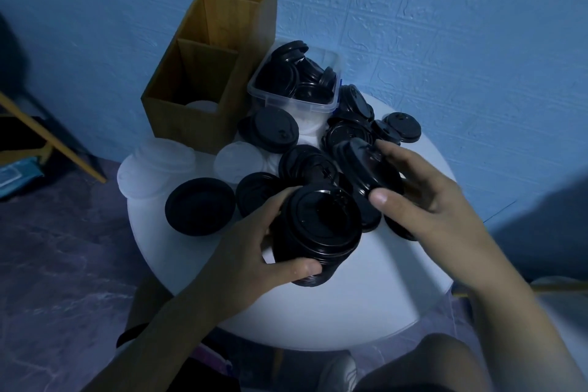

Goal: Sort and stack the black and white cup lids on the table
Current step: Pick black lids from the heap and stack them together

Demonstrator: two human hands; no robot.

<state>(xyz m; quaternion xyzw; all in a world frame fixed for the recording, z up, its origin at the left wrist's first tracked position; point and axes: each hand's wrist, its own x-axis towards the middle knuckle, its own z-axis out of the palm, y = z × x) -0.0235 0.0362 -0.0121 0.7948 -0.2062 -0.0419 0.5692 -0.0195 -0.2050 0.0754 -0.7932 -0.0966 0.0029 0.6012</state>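
Observation:
My left hand (pixel 254 248) grips a stack of black lids (pixel 318 229) just above the round white table (pixel 366 280). My right hand (pixel 423 191) pinches a single black lid (pixel 366 165), tilted, just up and right of the stack. Loose black lids (pixel 200 205) lie scattered over the table's middle and back. White lids (pixel 159 162) sit at the left edge, and more white lids (pixel 237 161) lie among the black ones.
A wooden two-compartment box (pixel 197 73) stands at the back left, with a white lid in its near compartment. A clear plastic tub (pixel 296 79) holding several black lids sits beside it. A blue wall is close behind. My knee and shoe show below the table.

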